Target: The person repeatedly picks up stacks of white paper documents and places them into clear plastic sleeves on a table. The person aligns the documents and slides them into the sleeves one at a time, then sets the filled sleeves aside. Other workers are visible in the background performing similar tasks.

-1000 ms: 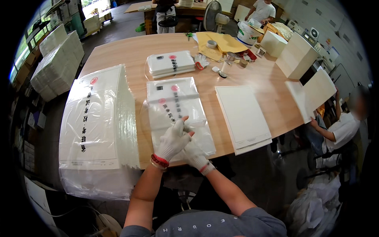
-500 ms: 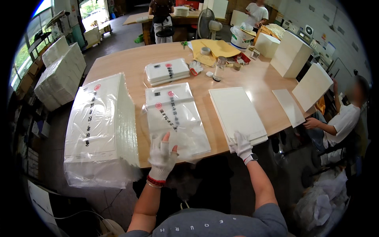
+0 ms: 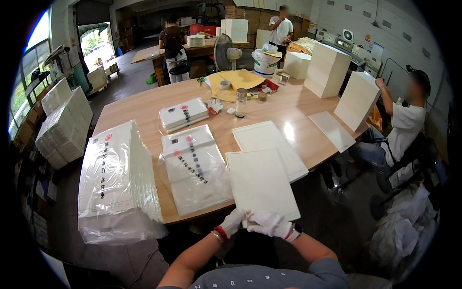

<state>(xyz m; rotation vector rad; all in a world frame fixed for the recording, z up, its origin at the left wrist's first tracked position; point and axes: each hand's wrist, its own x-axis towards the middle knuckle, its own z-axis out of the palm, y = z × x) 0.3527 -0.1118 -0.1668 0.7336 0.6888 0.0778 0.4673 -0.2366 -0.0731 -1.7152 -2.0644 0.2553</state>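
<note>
Both my hands wear white gloves and hold a flat white sheet (image 3: 260, 182) by its near edge, lifted over the table's front edge. My left hand (image 3: 232, 223) grips the near left corner; my right hand (image 3: 270, 224) grips the near edge beside it. Just beyond lies a stack of the same white sheets (image 3: 269, 144) on the wooden table (image 3: 298, 108). To the left of the sheet lies a clear plastic bag with printed marks (image 3: 192, 168), holding white sheets.
A tall bagged pile of sheets (image 3: 115, 183) stands at the table's left front corner, a smaller bagged pack (image 3: 184, 114) further back. A bottle (image 3: 241, 102), tape and yellow envelopes (image 3: 238, 79) sit at the far side. A seated person (image 3: 399, 130) handles white boards at right; two people stand behind.
My right hand took a white sheet off the stack and drew it toward me. My left hand left the plastic bag and joined it on the sheet's near edge.
</note>
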